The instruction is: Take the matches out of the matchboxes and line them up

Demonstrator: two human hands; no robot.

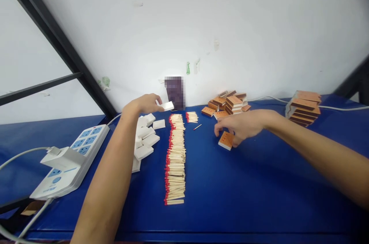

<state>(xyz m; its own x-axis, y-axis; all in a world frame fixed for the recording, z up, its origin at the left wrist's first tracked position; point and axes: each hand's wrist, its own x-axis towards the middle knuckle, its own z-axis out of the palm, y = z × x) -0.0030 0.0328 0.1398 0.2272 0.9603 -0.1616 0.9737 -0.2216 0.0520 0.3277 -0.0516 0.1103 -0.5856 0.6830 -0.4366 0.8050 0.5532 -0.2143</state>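
the left hand [147, 103], just left of the middle of the frame, pinches a small white cardboard tray [167, 106] between thumb and fingertips and holds it clear of the tabletop, above the far end of the matches. the right hand [240, 125], right of centre, is turned palm down with its fingers curled over a flat orange cardboard sleeve [226, 140], gripping its upper edge; the sleeve's near edge rests on the blue tabletop [248, 190].

between the two hands a long row of red-tipped wooden matches [175, 159] runs from the middle of the frame toward the lower edge, heads to the left. a small separate bunch of matches [191, 117] lies just beside the row's far end, and a single loose match [197, 127] lies between that bunch and the right hand. under the left forearm is a heap of white trays [145, 140], partly hidden by the arm.

behind the right hand, by the white wall [201, 13], is a loose pile of orange sleeves [229, 104]; a neater stack of orange sleeves [304, 108] stands well apart at the right. at the lower left lies a white power strip with blue sockets [72, 159], with a plug in it. a black metal frame [57, 40] crosses the upper left.
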